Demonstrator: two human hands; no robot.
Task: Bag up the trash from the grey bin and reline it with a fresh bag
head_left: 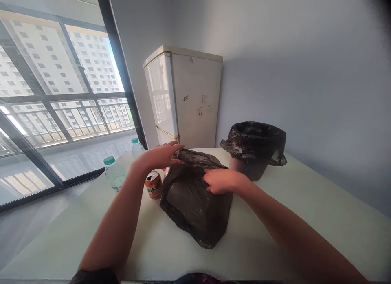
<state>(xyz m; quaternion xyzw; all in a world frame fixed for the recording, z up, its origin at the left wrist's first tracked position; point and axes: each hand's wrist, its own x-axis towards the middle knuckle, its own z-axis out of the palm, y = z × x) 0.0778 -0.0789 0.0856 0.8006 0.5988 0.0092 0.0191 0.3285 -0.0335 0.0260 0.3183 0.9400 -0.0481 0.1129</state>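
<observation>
Two bare arms reach out over a white table [305, 202]. The near table edge runs along the bottom, at 6 o'clock. In the middle lies a black plastic bag [195, 202]. The left hand [159, 155] pinches the bag's top edge at 11 o'clock of the bag. The right hand [221, 181] grips the bag's top at 1 o'clock, fingers curled in. There is lots of bare table at 3 and 5 o'clock. At 9 o'clock of the bag an orange can [153, 185] stands just beside it. Two water bottles [114, 174] stand near the left table edge. A bin with a black liner [255, 147] stands at 1 o'clock, near the bag. A white fridge [183, 96] stands behind, at 12 o'clock.
</observation>
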